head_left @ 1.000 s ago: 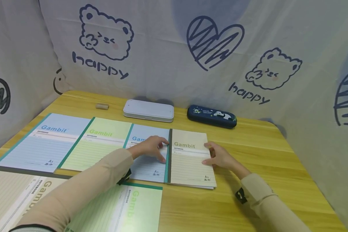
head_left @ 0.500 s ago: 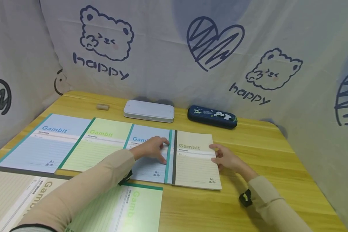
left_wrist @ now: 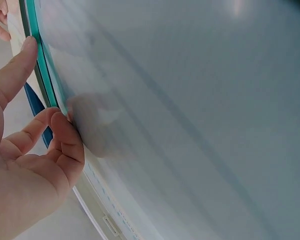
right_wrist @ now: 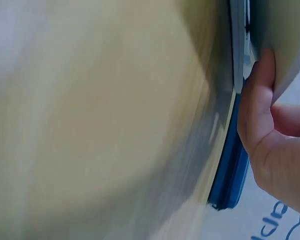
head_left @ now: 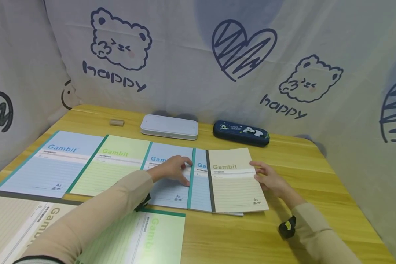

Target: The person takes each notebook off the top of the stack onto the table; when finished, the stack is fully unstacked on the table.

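Observation:
A cream "Gambit" notebook (head_left: 235,192) with a dark spine lies partly over a blue notebook (head_left: 199,194), whose teal spine and left strip show. My right hand (head_left: 273,180) pinches the cream notebook's right edge between thumb and fingers; in the right wrist view that edge is raised off what lies beneath. Over another blue notebook (head_left: 167,194) just to the left, my left hand (head_left: 172,170) rests its spread thumb and fingertips along the teal spine. The left wrist view shows that hand (left_wrist: 35,170) touching the spine at two separate spots.
A blue notebook (head_left: 49,172) and a green one (head_left: 102,172) continue the row leftward. Nearer lie a cream notebook (head_left: 10,216) and a green one (head_left: 165,238), turned sideways. Behind stand a white case (head_left: 169,126), a dark panda case (head_left: 241,133) and a small tan block (head_left: 116,122).
My right hand has drawn the cream notebook rightward, uncovering more of the blue notebook beneath it. My left hand has stayed almost still by the teal spine.

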A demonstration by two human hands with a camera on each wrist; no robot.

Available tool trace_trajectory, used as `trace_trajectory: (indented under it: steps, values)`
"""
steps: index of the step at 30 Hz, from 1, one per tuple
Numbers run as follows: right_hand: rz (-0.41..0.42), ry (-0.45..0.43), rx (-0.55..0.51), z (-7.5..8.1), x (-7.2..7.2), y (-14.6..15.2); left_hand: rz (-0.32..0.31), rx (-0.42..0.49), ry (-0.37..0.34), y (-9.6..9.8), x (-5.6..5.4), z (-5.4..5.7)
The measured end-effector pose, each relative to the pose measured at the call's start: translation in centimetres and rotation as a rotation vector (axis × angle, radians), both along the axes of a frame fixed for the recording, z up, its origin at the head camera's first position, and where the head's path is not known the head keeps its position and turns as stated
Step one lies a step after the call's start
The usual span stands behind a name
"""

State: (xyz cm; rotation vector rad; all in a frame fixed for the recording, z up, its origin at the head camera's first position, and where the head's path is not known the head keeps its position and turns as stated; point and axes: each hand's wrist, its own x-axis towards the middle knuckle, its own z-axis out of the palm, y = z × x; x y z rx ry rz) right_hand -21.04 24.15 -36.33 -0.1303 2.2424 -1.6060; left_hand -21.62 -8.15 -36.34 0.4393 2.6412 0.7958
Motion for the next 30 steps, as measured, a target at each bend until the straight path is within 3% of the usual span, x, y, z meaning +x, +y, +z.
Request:
trace_trajectory:
  steps: [12, 22, 30]
  values:
    - [-0.084, 0.027, -0.024, 0.8, 0.6, 4.0, 0.008, -0.005, -0.013, 0.1, -0.2, -0.3]
    - [-0.1, 0.08, 0.014, 1.8, 1.0, 7.8, 0.009, -0.011, -0.011, 0.0, -0.3, -0.4]
    - [-0.092, 0.055, 0.028, 1.8, 1.3, 9.5, 0.012, -0.014, -0.009, 0.1, -0.2, -0.3]
